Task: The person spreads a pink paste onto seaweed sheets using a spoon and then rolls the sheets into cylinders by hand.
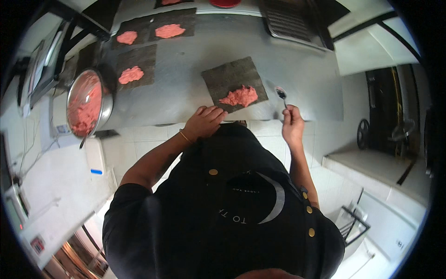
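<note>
A dark, square sheet that looks like seaweed (pixel 227 76) lies slightly turned on the metal table, with a lumpy mound of pink minced paste (pixel 240 96) along its near side. My left hand (pixel 204 122) rests at the table's front edge, its fingers laid together over the sheet's near left corner; the thumb is hard to make out. To the right of the sheet, my right hand (pixel 292 123) is closed round the handle of a spoon (pixel 281 94). The spoon's bowl points away from me, just above or on the tabletop; I cannot tell which.
At the left stands a steel bowl (pixel 109 106) of pink paste with a utensil in it. Several dark sheets (pixel 149 51) with pink mounds lie at the far left. A ridged metal tray (pixel 297 35) sits at the far right, a red round object (pixel 225 3) at the back.
</note>
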The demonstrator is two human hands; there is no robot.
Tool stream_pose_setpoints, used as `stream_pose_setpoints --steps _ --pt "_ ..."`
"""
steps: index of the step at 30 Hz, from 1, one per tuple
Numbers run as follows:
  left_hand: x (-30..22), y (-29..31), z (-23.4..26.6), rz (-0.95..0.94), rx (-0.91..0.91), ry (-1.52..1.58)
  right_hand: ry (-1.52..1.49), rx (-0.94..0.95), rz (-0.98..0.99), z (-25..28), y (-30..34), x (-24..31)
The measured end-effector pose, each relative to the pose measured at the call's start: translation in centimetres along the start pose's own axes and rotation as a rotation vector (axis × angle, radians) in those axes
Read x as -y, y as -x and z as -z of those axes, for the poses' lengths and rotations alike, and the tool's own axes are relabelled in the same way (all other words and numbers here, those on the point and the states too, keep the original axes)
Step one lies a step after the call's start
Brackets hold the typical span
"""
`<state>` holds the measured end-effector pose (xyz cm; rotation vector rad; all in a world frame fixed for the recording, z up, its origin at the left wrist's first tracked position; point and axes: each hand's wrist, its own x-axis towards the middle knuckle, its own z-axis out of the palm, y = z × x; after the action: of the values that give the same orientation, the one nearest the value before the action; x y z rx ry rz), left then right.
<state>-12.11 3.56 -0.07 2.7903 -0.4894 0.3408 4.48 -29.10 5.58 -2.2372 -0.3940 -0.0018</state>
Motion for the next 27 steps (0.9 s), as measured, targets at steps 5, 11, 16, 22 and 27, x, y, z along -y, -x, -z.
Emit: stream_pose_setpoints --steps 5,11,16,22,27 --pt "0.3 0.0 -0.2 -0.092 -0.088 -0.014 0.178 0.095 0.001 -2.9 5.4 5.7" --pt "0.2 0.4 0.5 -0.09 -0.068 0.073 0.341 0.062 0.149 -4.5 7.0 8.6" --pt "0.3 0.3 1.1 -0.04 -0.046 0.169 0.545 0.186 0.239 0.8 5.6 6.3" --pt "0.7 0.1 0.9 -0.068 -0.061 0.132 0.599 0.337 0.481 1.3 1.6 6.2" --pt "0.4 0.1 0.6 -0.073 -0.11 0.065 0.625 0.429 0.548 -0.4 -0.6 6.1"
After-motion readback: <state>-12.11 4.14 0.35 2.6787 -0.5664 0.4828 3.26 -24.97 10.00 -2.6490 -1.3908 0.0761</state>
